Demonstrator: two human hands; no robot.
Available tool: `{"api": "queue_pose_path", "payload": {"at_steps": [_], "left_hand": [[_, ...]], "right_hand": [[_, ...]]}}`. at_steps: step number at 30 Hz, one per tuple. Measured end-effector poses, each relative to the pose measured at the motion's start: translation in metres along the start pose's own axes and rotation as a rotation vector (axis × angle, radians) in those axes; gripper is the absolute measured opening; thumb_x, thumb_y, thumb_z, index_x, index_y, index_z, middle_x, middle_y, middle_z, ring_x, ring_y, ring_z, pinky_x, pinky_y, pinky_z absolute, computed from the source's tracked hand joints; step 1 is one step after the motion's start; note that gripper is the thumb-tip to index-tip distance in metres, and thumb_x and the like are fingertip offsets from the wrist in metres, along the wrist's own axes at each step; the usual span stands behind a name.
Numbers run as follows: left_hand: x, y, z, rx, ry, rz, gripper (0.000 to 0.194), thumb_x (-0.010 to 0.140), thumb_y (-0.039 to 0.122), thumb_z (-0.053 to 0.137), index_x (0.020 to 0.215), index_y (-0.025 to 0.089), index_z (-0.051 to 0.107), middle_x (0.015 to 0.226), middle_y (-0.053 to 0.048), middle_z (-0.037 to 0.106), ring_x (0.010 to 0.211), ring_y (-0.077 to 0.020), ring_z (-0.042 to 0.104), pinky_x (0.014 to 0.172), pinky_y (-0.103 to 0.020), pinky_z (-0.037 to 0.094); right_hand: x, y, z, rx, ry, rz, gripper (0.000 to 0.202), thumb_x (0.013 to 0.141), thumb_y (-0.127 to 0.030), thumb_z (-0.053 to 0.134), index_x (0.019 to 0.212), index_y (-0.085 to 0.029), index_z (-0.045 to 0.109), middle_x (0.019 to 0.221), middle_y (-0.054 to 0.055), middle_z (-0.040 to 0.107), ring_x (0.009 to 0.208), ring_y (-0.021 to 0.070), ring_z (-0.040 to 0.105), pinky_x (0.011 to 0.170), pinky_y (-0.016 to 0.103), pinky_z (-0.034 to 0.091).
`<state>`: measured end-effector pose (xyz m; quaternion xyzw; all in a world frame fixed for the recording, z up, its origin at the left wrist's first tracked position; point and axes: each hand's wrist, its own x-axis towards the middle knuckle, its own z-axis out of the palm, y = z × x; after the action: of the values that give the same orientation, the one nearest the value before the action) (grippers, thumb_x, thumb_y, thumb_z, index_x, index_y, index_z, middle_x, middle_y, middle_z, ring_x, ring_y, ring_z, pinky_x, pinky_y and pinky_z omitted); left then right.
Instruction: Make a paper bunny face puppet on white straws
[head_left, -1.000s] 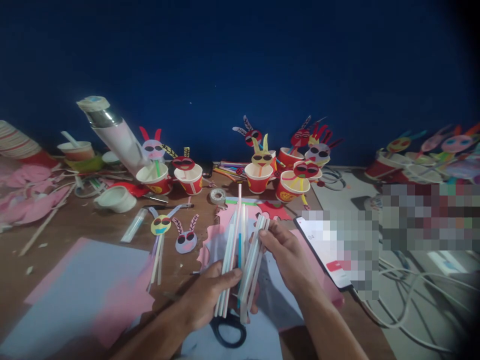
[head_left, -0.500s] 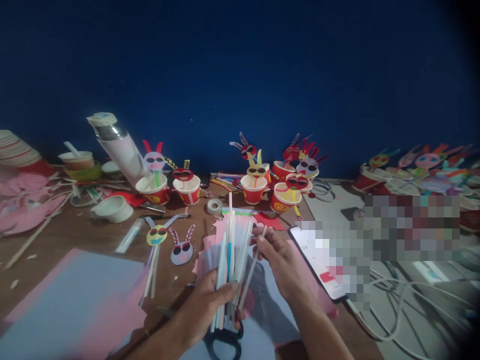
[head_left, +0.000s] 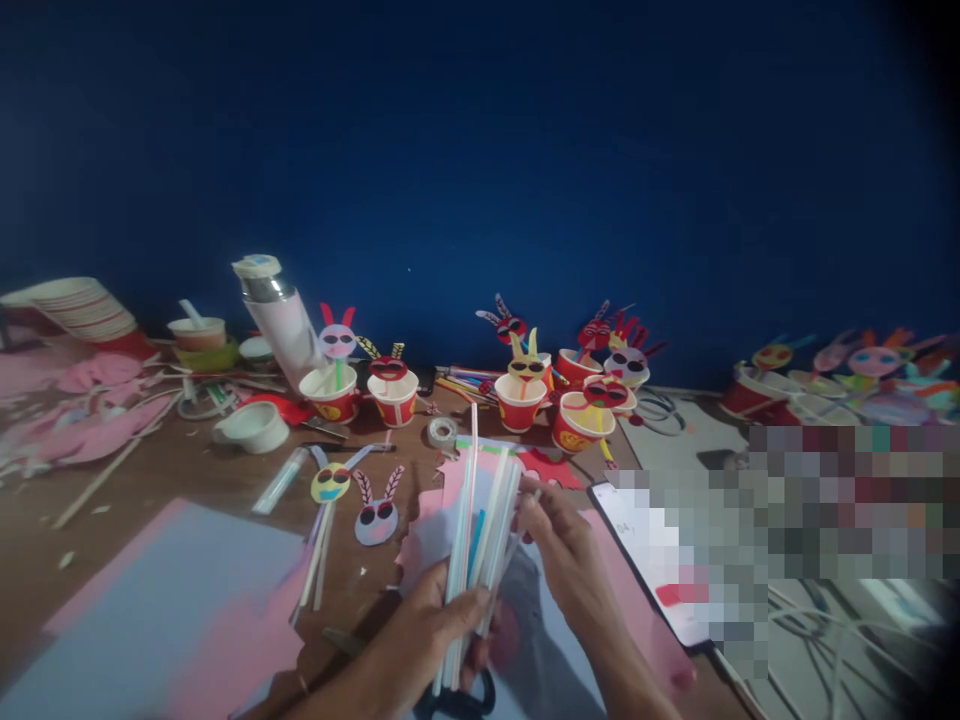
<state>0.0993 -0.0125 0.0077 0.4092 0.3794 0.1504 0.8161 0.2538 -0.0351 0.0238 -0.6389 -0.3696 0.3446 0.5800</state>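
Observation:
A bundle of drinking straws (head_left: 489, 520), mostly white with a blue one and a striped one among them, stands nearly upright in my left hand (head_left: 424, 630), whose fingers wrap round its lower part. My right hand (head_left: 559, 535) pinches the upper end of a single pale straw (head_left: 514, 545) at the bundle's right side. Behind the bundle's foot, the black handles of scissors (head_left: 484, 695) lie partly hidden on pale paper. Left of the straws rest a yellow paper face (head_left: 331, 483) with straws below it and a lilac paper face (head_left: 376, 522).
Red cups (head_left: 394, 400) bearing paper faces line the back near the blue wall. A flask (head_left: 281, 325) and a stack of paper cups (head_left: 97, 310) stand left. A tape roll (head_left: 442, 432) lies mid-table. A phone (head_left: 649, 560) and cables (head_left: 832, 640) are right; paper sheets (head_left: 165, 600) lie left.
The whole view has shifted, so things sit a little lower and further right. The straw in my right hand now lies closer against the bundle.

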Motion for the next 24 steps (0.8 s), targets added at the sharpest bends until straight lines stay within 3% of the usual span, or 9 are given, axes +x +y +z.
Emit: {"api": "queue_pose_path", "payload": {"at_steps": [4,6,9,11,14,17,20,24], "left_hand": [[0.003,-0.007,0.000,0.089,0.073,0.079,0.050,0.067,0.061,0.060,0.086,0.015,0.050,0.052,0.005,0.046,0.040,-0.0061,0.040,0.037,-0.017,0.032],[0.005,-0.012,0.000,0.160,0.077,0.137,0.052,0.069,0.062,0.057,0.090,0.015,0.050,0.049,0.007,0.042,0.038,-0.0062,0.036,0.036,-0.018,0.030],[0.004,-0.017,0.000,0.252,0.114,0.179,0.053,0.073,0.060,0.054,0.099,0.014,0.050,0.048,0.007,0.042,0.039,-0.0067,0.035,0.038,-0.019,0.029],[0.004,-0.018,0.001,0.269,0.115,0.206,0.050,0.076,0.056,0.053,0.104,0.015,0.050,0.048,0.007,0.041,0.040,-0.0068,0.034,0.039,-0.019,0.028],[0.004,-0.012,0.002,0.237,0.119,0.259,0.046,0.078,0.052,0.054,0.107,0.016,0.050,0.048,0.007,0.040,0.040,-0.0066,0.032,0.039,-0.019,0.025],[0.005,-0.005,0.002,0.209,0.209,0.305,0.047,0.075,0.053,0.057,0.104,0.016,0.051,0.054,0.006,0.042,0.041,-0.0056,0.033,0.039,-0.019,0.025],[0.007,-0.004,0.001,0.220,0.261,0.344,0.043,0.073,0.056,0.056,0.086,0.015,0.052,0.055,0.006,0.042,0.040,-0.0048,0.033,0.039,-0.019,0.025],[0.010,-0.009,0.001,0.175,0.265,0.263,0.042,0.070,0.056,0.059,0.079,0.015,0.050,0.054,0.006,0.045,0.038,-0.0043,0.035,0.036,-0.018,0.023]], "right_hand": [[-0.003,0.001,-0.005,-0.144,0.164,-0.115,0.037,0.082,-0.043,0.051,0.112,-0.021,0.054,0.107,0.009,0.059,0.092,0.0223,0.054,0.072,0.031,0.042],[-0.005,0.003,-0.004,-0.219,0.144,-0.151,0.034,0.081,-0.043,0.052,0.105,-0.021,0.057,0.102,0.008,0.059,0.083,0.0209,0.053,0.068,0.030,0.041],[-0.006,0.005,0.000,-0.295,0.044,-0.153,0.025,0.075,-0.043,0.060,0.084,-0.020,0.062,0.078,0.002,0.057,0.063,0.0158,0.047,0.057,0.026,0.036],[-0.006,0.004,0.002,-0.248,-0.017,-0.115,0.025,0.073,-0.043,0.062,0.071,-0.019,0.061,0.064,-0.001,0.051,0.056,0.0137,0.042,0.053,0.025,0.033],[-0.005,0.003,0.001,-0.055,-0.082,-0.031,0.028,0.075,-0.045,0.060,0.070,-0.018,0.062,0.061,-0.001,0.052,0.058,0.0146,0.044,0.054,0.025,0.034],[-0.005,0.001,-0.004,0.046,-0.011,-0.013,0.030,0.077,-0.046,0.057,0.073,-0.017,0.063,0.064,0.000,0.054,0.061,0.0151,0.046,0.057,0.025,0.036],[-0.005,0.000,-0.006,0.041,0.024,-0.052,0.030,0.077,-0.046,0.057,0.070,-0.017,0.063,0.063,0.000,0.054,0.059,0.0140,0.044,0.055,0.024,0.036],[-0.007,-0.001,-0.007,0.100,0.052,-0.050,0.032,0.080,-0.047,0.053,0.069,-0.019,0.062,0.064,0.002,0.058,0.061,0.0157,0.050,0.058,0.026,0.039]]}}
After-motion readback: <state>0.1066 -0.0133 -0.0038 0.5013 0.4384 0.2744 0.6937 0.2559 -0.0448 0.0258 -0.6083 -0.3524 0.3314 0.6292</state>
